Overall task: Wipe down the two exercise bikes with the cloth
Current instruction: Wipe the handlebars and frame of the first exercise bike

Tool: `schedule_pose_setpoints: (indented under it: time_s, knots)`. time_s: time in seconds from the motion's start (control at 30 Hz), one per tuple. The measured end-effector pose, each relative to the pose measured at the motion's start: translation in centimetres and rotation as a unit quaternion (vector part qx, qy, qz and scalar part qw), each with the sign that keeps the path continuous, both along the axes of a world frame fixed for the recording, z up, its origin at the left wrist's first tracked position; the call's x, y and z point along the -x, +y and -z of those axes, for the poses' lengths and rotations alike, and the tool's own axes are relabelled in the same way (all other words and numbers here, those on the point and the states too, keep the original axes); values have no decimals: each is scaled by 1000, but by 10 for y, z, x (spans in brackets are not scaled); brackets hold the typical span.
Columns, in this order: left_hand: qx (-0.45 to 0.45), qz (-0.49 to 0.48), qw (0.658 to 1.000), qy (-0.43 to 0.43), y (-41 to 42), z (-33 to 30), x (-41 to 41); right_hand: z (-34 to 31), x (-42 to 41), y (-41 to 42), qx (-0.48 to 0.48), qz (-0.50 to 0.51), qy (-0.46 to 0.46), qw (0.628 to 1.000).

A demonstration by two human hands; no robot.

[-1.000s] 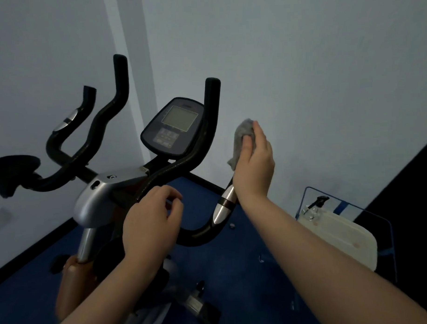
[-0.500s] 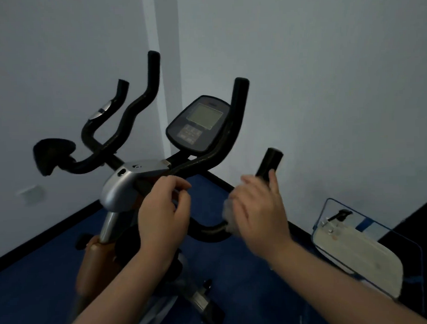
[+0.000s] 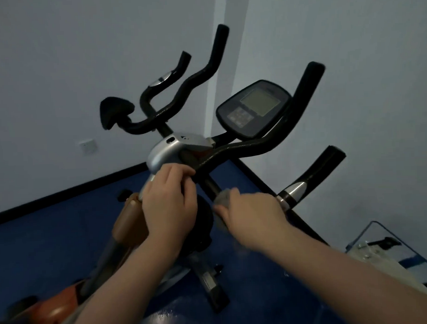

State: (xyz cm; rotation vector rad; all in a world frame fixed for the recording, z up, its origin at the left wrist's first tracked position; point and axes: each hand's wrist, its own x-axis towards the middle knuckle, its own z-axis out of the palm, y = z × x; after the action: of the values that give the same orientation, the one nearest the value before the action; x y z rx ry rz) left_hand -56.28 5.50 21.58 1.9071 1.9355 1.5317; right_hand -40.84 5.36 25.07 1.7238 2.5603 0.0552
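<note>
One exercise bike [image 3: 173,151] stands in the room corner, with black handlebars, a silver stem cover and a console [image 3: 253,109] with a grey screen. My right hand [image 3: 250,215] holds a grey cloth [image 3: 222,200] against the low curved part of the right handlebar, left of its silver band [image 3: 292,190]. My left hand [image 3: 169,199] is curled around the bar junction just under the silver cover. The bike's orange and brown frame [image 3: 127,223] runs down to the lower left. A second bike is not in view.
Light walls meet in a corner behind the bike, with a black skirting strip and a wall socket [image 3: 88,146]. The floor [image 3: 52,228] is blue. A clear bin [image 3: 390,255] holding a spray bottle and white things sits at the lower right.
My right hand slid the cloth from the top of the right grip down past the silver band to the bar's low curve. My view swung left and down. My left hand stayed by the stem.
</note>
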Motion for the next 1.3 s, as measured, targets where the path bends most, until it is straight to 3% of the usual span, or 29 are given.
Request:
schedule_pose_setpoints:
  time_s: [0.1, 0.27, 0.43, 0.53, 0.7, 0.9, 1.0, 1.1, 1.2, 1.3]
  knots:
    - [0, -10, 1000, -7, -1, 0, 0, 3, 21, 43, 144, 61, 102, 982]
    - [6, -18, 999, -28, 0, 1, 1, 18, -3, 13, 1, -22, 41, 999]
    - [-10, -21, 1000, -14, 4, 4, 2, 13, 27, 52, 109, 42, 105, 988]
    - [-5, -25, 1000, -13, 2, 3, 0, 15, 31, 55, 123, 64, 160, 977]
    - [0, -26, 999, -20, 1, 4, 1, 27, -3, 12, -66, -22, 43, 997]
    - [11, -33, 999, -10, 0, 0, -1, 11, 26, 53, 69, 71, 158, 982]
    - [12, -16, 1000, -9, -3, -1, 1, 3, 13, 40, 3, 69, 212, 975]
    - [20, 13, 1000, -13, -3, -2, 3, -16, -7, 36, -85, 72, 310, 944]
    - [41, 66, 992, -101, -1, -6, 8, -38, -26, 41, -132, 95, 369, 915]
    - [55, 109, 981, -148, 11, -17, 15, -58, -42, 56, -251, 98, 370, 889]
